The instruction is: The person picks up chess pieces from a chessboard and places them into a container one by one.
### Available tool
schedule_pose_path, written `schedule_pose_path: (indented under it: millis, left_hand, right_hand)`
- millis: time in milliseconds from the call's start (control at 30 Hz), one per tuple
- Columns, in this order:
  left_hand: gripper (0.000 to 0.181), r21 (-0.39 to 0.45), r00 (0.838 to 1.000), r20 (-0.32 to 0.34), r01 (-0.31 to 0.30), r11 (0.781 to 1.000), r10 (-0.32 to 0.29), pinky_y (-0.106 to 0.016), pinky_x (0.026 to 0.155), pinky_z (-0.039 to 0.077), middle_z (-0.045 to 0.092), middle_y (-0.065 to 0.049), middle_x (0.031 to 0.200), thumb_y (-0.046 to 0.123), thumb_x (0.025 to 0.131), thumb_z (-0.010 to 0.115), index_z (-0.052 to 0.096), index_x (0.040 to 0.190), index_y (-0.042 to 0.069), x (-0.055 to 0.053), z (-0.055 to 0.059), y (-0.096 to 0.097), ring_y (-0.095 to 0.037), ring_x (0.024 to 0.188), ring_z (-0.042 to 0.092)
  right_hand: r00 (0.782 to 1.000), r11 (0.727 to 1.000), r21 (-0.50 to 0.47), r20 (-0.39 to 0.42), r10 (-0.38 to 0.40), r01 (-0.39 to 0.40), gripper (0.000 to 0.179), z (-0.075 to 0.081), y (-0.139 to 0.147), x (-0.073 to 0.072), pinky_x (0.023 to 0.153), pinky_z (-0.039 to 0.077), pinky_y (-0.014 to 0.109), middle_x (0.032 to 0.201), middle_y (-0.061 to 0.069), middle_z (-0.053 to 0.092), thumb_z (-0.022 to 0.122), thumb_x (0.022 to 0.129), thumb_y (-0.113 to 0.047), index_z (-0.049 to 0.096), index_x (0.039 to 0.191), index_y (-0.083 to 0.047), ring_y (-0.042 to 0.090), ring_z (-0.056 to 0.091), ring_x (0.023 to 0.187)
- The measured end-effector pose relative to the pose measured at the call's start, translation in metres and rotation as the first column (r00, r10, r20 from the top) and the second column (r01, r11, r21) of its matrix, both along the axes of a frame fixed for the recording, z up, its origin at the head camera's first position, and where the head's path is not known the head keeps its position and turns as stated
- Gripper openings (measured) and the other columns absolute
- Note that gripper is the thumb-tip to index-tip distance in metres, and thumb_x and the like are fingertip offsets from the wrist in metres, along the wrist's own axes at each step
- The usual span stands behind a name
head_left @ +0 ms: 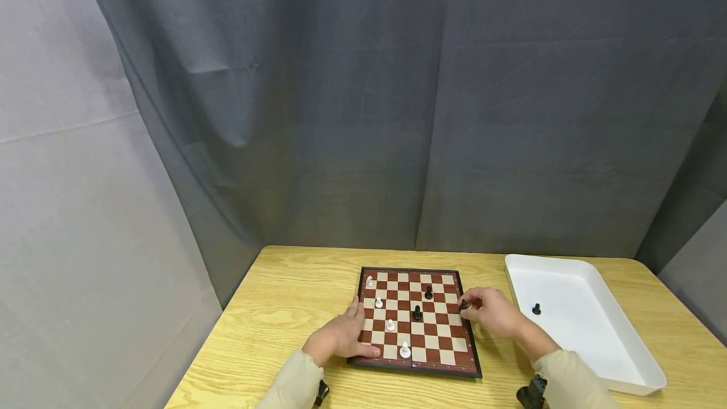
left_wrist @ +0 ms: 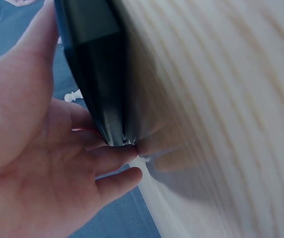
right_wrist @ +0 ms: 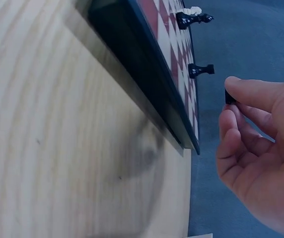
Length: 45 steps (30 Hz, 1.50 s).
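Note:
A folding chessboard [head_left: 445, 370] with red-brown and cream squares and a dark frame lies on the table. My left hand [head_left: 341, 333] rests at its left edge, thumb over the front left corner, fingers spread along the side. Between the thumb and fingers of my right hand [head_left: 493, 315] is a small black chess piece [right_wrist: 229, 97], mostly covered, held over the board's right edge. Two black chess pieces stand on the board: a black rook [right_wrist: 201, 70] and a taller one with a pointed top [right_wrist: 194, 20]. Several white chess pieces, among them a front one [head_left: 405, 351], occupy the left half.
To the right of the board stands a shallow white tray [head_left: 591, 333] with one black chess piece [head_left: 536, 309] in it. The wooden table [head_left: 301, 283] ends at a grey curtain [head_left: 352, 144] behind. Wrist-worn black devices sit at both sleeves.

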<state>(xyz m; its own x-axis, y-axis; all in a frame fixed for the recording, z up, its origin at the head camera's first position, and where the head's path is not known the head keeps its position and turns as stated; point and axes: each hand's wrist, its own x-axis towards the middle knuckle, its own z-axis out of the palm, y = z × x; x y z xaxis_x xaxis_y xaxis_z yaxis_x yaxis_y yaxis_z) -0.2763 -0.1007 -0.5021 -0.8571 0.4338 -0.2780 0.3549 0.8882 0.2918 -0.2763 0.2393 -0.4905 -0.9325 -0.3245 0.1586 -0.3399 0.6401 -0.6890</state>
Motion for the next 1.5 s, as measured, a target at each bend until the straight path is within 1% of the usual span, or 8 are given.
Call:
schedule_pose_path:
  millis: [167, 367, 533, 700, 767, 1067, 1233, 1500]
  left_hand:
    - [0.109, -0.004, 1.000, 0.001, -0.002, 1.000, 0.002, -0.040, 0.106, 0.033, 0.004, -0.018, 0.156, 0.065, 0.077, 0.063, 0.016, 0.150, -0.001, 0.000, 0.000, 0.000, -0.031, 0.139, 0.023]
    - [0.109, -0.006, 1.000, 0.003, -0.002, 1.000, 0.002, -0.039, 0.106, 0.032, 0.004, -0.018, 0.156, 0.065, 0.077, 0.062, 0.016, 0.150, -0.001, 0.000, 0.001, 0.000, -0.030, 0.140, 0.022]
    - [0.108, -0.011, 1.000, 0.000, 0.003, 1.000, -0.003, -0.039, 0.107, 0.031, 0.004, -0.018, 0.156, 0.065, 0.078, 0.062, 0.017, 0.150, -0.002, 0.000, 0.001, 0.000, -0.030, 0.140, 0.021]
    - [0.107, -0.017, 1.000, 0.003, 0.008, 1.000, -0.008, -0.039, 0.106, 0.032, 0.004, -0.019, 0.156, 0.065, 0.078, 0.061, 0.017, 0.150, -0.001, 0.000, 0.000, 0.000, -0.030, 0.140, 0.021]
    - [0.107, -0.024, 1.000, 0.001, 0.010, 1.000, -0.010, -0.040, 0.106, 0.032, 0.004, -0.019, 0.156, 0.065, 0.078, 0.061, 0.017, 0.150, -0.001, 0.000, 0.001, 0.000, -0.030, 0.140, 0.022]
    - [0.106, -0.033, 1.000, -0.002, 0.012, 0.999, -0.012, -0.039, 0.106, 0.032, 0.005, -0.018, 0.156, 0.065, 0.078, 0.061, 0.018, 0.150, -0.001, 0.001, 0.002, 0.000, -0.029, 0.140, 0.022]
    - [0.107, -0.024, 1.000, 0.001, 0.008, 1.000, -0.008, -0.040, 0.107, 0.031, 0.005, -0.018, 0.156, 0.065, 0.078, 0.061, 0.017, 0.150, -0.001, 0.002, 0.002, 0.001, -0.030, 0.140, 0.021]
    - [0.106, -0.022, 1.000, 0.009, 0.009, 1.000, -0.009, -0.039, 0.106, 0.033, 0.003, -0.018, 0.157, 0.064, 0.079, 0.060, 0.016, 0.150, 0.000, 0.000, 0.002, 0.000, -0.030, 0.140, 0.022]
  right_hand:
    - [1.000, 1.000, 0.018, -0.013, -0.018, 0.018, 0.011, 0.007, 0.006, 0.000, 0.057, 0.043, 0.026, 0.082, -0.002, 0.059, 0.067, 0.086, -0.007, 0.068, 0.096, -0.002, 0.013, 0.050, 0.071]
    - [0.999, 0.999, 0.024, -0.023, -0.031, 0.031, 0.016, 0.015, 0.013, 0.002, 0.061, 0.046, 0.028, 0.086, 0.001, 0.061, 0.069, 0.085, -0.007, 0.067, 0.099, 0.001, 0.014, 0.053, 0.075]
    - [0.998, 0.999, 0.029, -0.052, -0.026, 0.028, 0.009, 0.020, 0.021, 0.001, 0.058, 0.044, 0.026, 0.083, -0.001, 0.061, 0.068, 0.086, -0.007, 0.067, 0.095, -0.004, 0.012, 0.052, 0.072]
    - [0.998, 0.998, 0.040, -0.046, -0.043, 0.045, 0.008, 0.023, 0.030, 0.000, 0.057, 0.043, 0.026, 0.080, -0.002, 0.059, 0.068, 0.085, -0.007, 0.067, 0.093, -0.007, 0.012, 0.051, 0.070]
    - [0.998, 0.997, 0.044, -0.036, -0.058, 0.059, 0.008, 0.024, 0.034, 0.000, 0.057, 0.043, 0.026, 0.079, -0.002, 0.059, 0.069, 0.085, -0.007, 0.067, 0.093, -0.007, 0.012, 0.050, 0.070]
    - [0.994, 0.993, 0.060, -0.048, -0.095, 0.098, 0.010, 0.025, 0.057, -0.001, 0.058, 0.043, 0.026, 0.079, -0.002, 0.058, 0.071, 0.084, -0.010, 0.068, 0.093, -0.008, 0.012, 0.050, 0.070]
    - [0.992, 0.991, 0.060, -0.024, -0.120, 0.121, 0.013, 0.023, 0.069, 0.000, 0.059, 0.045, 0.026, 0.082, -0.001, 0.059, 0.071, 0.085, -0.013, 0.068, 0.096, -0.008, 0.012, 0.052, 0.072]
    - [0.989, 0.988, 0.045, 0.013, -0.149, 0.148, 0.016, 0.022, 0.085, 0.005, 0.055, 0.046, 0.027, 0.083, 0.003, 0.061, 0.070, 0.083, -0.009, 0.066, 0.098, -0.003, 0.013, 0.053, 0.071]
